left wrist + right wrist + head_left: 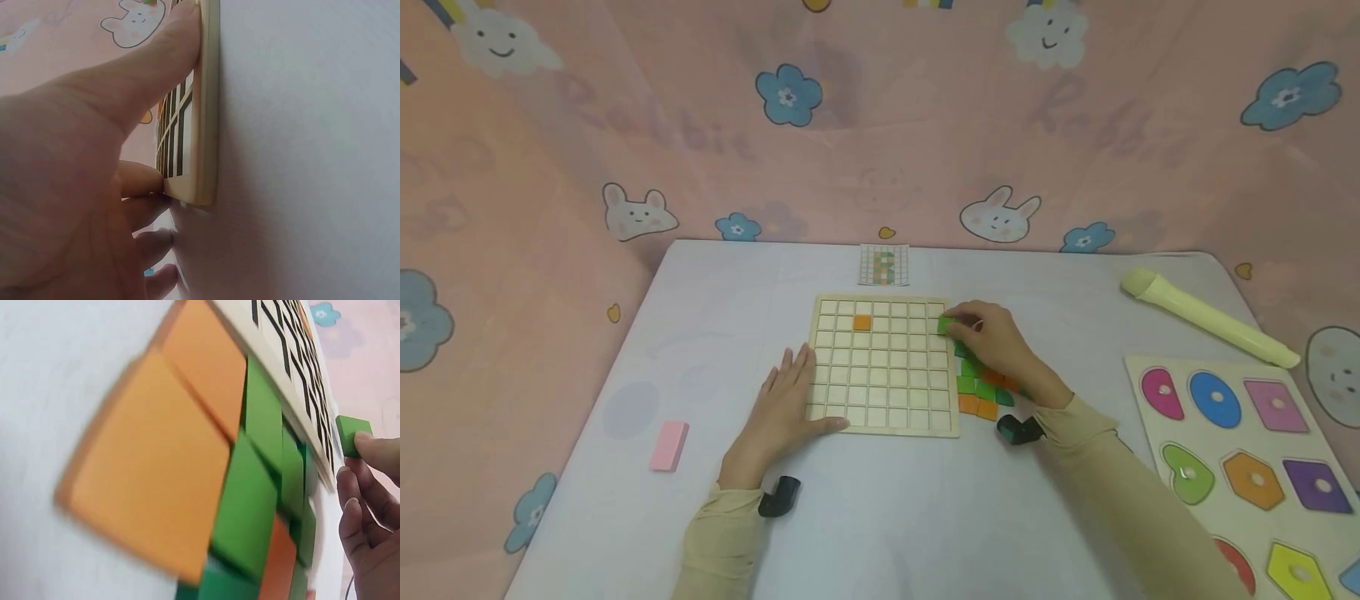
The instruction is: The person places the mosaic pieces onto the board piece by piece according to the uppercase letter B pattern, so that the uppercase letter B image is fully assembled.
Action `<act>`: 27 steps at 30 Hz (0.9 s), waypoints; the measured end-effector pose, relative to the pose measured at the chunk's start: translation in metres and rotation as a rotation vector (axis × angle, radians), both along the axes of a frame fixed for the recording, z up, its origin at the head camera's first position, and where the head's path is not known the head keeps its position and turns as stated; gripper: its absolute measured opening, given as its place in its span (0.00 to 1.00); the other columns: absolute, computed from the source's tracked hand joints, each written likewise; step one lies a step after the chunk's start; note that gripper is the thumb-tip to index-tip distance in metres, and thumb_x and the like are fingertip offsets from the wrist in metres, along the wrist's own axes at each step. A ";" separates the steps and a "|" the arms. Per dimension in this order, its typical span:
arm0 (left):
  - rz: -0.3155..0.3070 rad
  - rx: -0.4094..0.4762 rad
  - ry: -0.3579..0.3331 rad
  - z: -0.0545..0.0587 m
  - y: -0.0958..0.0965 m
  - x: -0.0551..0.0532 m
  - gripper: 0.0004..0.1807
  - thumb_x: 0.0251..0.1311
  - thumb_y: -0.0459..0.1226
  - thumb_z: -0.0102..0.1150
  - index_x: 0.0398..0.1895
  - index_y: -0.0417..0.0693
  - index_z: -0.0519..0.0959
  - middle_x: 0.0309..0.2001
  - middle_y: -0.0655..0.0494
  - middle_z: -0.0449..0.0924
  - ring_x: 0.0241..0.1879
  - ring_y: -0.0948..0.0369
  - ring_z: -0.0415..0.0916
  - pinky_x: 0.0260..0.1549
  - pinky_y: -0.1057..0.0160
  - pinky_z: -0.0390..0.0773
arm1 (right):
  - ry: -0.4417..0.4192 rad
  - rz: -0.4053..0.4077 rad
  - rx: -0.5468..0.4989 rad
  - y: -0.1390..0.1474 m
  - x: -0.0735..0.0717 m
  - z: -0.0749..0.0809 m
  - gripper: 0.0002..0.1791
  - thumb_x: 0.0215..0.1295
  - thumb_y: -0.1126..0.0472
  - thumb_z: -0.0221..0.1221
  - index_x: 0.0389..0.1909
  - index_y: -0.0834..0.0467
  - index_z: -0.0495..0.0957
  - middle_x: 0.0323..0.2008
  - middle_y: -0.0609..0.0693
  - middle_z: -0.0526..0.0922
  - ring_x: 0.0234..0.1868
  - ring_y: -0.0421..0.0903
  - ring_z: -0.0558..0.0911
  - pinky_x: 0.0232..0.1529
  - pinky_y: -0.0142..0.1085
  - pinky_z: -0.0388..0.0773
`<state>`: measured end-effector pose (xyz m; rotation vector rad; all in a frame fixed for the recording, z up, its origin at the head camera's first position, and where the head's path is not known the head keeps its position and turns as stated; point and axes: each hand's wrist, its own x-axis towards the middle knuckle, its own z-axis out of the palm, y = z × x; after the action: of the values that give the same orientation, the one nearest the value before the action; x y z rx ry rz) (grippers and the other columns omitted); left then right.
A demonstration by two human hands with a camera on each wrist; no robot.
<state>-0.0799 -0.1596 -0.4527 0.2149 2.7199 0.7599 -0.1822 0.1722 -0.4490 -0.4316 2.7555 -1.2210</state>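
A square wooden grid board [880, 372] lies on the white table, with one orange tile [862, 322] in a cell near its top. My left hand [781, 410] rests against the board's left side, thumb along the near edge and fingers spread by the left edge. Above the board's right edge my right hand [992, 337] pinches a green square tile [351, 434] between thumb and fingers. Beneath and beside that hand lies a cluster of loose tiles, among them light green tiles [247, 506], orange tiles [150, 469] and dark green ones, partly hidden by the hand.
A small pattern card [883, 265] lies behind the board. At the left is a pink block [668, 446]. To the right are a pale yellow microphone-shaped stick [1210, 317] and a shape puzzle board [1213, 433] with knobbed pieces. A patterned pink cloth [880, 125] hangs behind.
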 end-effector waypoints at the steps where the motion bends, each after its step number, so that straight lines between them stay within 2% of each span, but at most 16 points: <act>1: -0.001 0.000 0.000 0.000 0.000 0.000 0.68 0.58 0.57 0.76 0.86 0.36 0.41 0.87 0.44 0.35 0.87 0.44 0.28 0.85 0.39 0.37 | -0.002 0.008 -0.008 -0.004 0.000 -0.001 0.13 0.75 0.67 0.62 0.56 0.65 0.86 0.49 0.62 0.88 0.45 0.55 0.82 0.48 0.40 0.78; 7: -0.004 0.001 -0.001 -0.001 0.000 0.000 0.68 0.58 0.57 0.76 0.86 0.37 0.40 0.87 0.44 0.35 0.87 0.44 0.28 0.85 0.39 0.37 | -0.020 0.042 -0.060 -0.030 -0.002 -0.006 0.11 0.74 0.66 0.64 0.53 0.64 0.85 0.43 0.60 0.89 0.42 0.52 0.84 0.45 0.38 0.80; 14: -0.002 -0.011 -0.003 -0.001 0.000 -0.001 0.68 0.59 0.58 0.75 0.86 0.37 0.40 0.87 0.44 0.35 0.87 0.45 0.28 0.85 0.40 0.37 | -0.010 0.030 -0.106 -0.057 -0.006 -0.007 0.07 0.71 0.65 0.68 0.46 0.64 0.85 0.40 0.60 0.90 0.41 0.52 0.86 0.45 0.38 0.82; 21: -0.002 -0.013 -0.004 0.000 0.000 -0.001 0.68 0.59 0.58 0.75 0.86 0.37 0.40 0.87 0.44 0.34 0.87 0.45 0.28 0.85 0.40 0.37 | -0.026 0.001 -0.122 -0.066 -0.012 -0.007 0.07 0.71 0.65 0.68 0.45 0.63 0.87 0.40 0.58 0.90 0.42 0.53 0.87 0.48 0.41 0.84; 27: -0.001 -0.010 -0.002 0.000 0.000 0.000 0.68 0.59 0.57 0.75 0.86 0.37 0.40 0.87 0.44 0.34 0.87 0.45 0.28 0.85 0.40 0.37 | -0.056 -0.041 -0.148 -0.070 -0.016 -0.007 0.07 0.71 0.63 0.69 0.45 0.62 0.87 0.40 0.58 0.91 0.42 0.52 0.88 0.47 0.39 0.84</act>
<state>-0.0800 -0.1593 -0.4524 0.2129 2.7209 0.7461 -0.1981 0.1027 -0.4564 -0.3486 2.6502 -1.4305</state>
